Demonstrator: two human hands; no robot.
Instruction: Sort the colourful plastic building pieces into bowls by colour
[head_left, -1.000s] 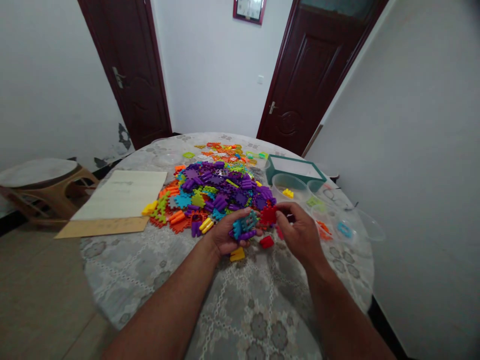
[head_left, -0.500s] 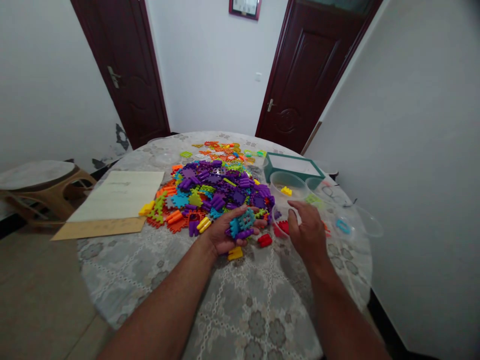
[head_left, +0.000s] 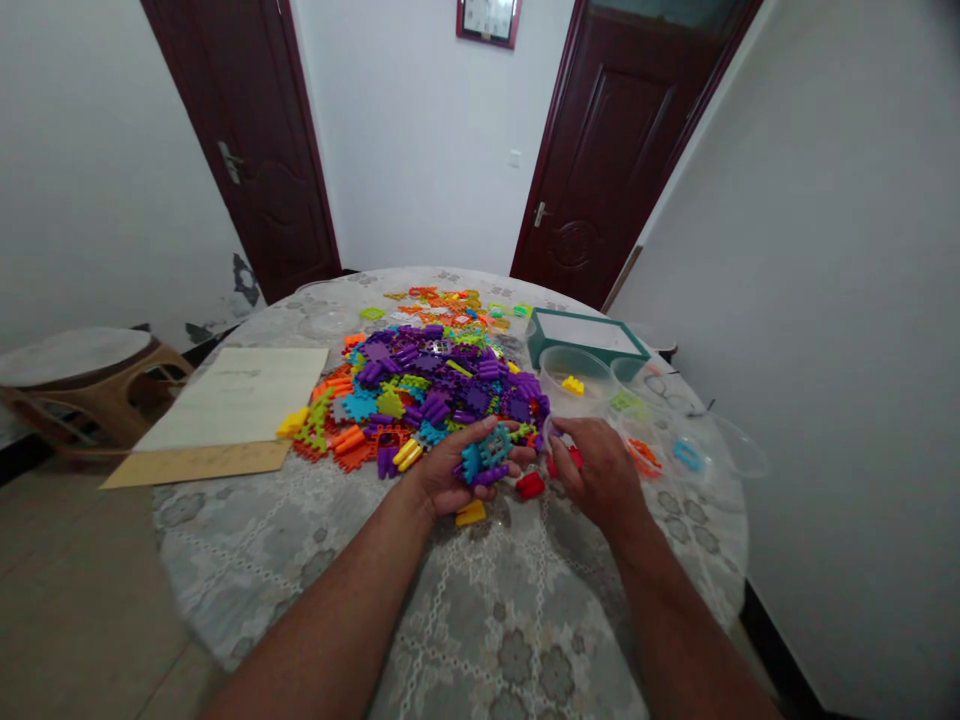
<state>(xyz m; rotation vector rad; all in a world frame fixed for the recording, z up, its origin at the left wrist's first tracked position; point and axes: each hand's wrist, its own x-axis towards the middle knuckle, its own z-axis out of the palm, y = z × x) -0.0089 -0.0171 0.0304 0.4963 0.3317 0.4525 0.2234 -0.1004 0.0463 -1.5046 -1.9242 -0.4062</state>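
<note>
My left hand [head_left: 450, 470], palm up, cradles teal interlocking building pieces [head_left: 486, 452] with a purple piece [head_left: 490, 474] under them. The fingers curl loosely around these blocks. To the right, my right hand [head_left: 601, 472] has its thumb and fingers closed on the left rim of a clear plastic bowl [head_left: 549, 430]. Red pieces [head_left: 564, 461] are in that bowl, partly hidden behind the hand. A loose red block [head_left: 530, 486] lies between both hands, and a yellow block [head_left: 471, 514] rests just below my left hand.
A large pile of mixed building pieces [head_left: 427, 375] covers the table's middle. Clear bowls, one with a yellow piece [head_left: 573, 385], stand at right beside a green-edged box [head_left: 585, 338]. Orange pieces [head_left: 643, 458] and a blue piece [head_left: 686, 455] lie farther right. Papers [head_left: 232, 400] lie left.
My right hand has moved left and down, and its fingers have closed on the clear bowl's rim. The orange pieces behind it now show. My left hand stays nearly still with its blocks.
</note>
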